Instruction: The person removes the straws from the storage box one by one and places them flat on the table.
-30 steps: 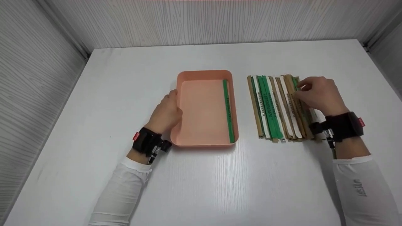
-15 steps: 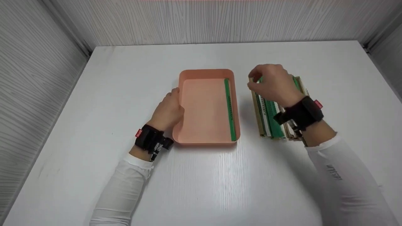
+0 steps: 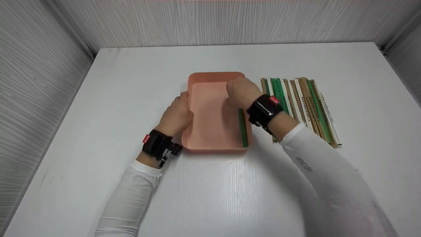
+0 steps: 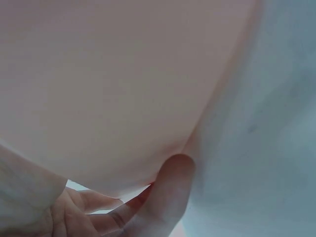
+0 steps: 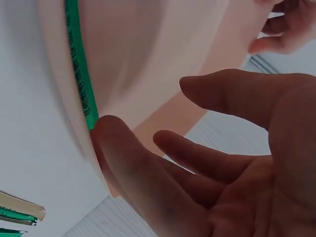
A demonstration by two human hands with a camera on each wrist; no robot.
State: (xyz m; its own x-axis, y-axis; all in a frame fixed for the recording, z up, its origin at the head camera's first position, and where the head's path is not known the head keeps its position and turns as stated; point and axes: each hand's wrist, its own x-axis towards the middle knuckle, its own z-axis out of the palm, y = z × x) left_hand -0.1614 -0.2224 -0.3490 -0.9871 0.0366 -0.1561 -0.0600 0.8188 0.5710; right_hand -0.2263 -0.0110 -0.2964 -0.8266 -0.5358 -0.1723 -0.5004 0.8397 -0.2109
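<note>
A shallow pink tray (image 3: 210, 115) stands in the middle of the white table. My left hand (image 3: 175, 115) grips its left side, with the thumb (image 4: 173, 177) at the tray wall in the left wrist view. One long thin green strip (image 3: 243, 133), printed in black like a wrapped straw, lies along the tray's right wall. Over that strip's far end is my right hand (image 3: 242, 93). In the right wrist view a fingertip (image 5: 109, 126) touches the end of the green strip, while the thumb (image 5: 197, 89) stands apart from the fingers.
To the right of the tray lies a row of green, white and brown strips (image 3: 301, 95), side by side, partly under the right forearm. A pale wood-grain wall (image 3: 217, 23) rises behind the table (image 3: 131, 75), with another panel (image 3: 29, 85) on the left.
My right hand has moved left, from the right end of the row of strips, across it and over the tray's far right corner. The left hand has stayed on the tray.
</note>
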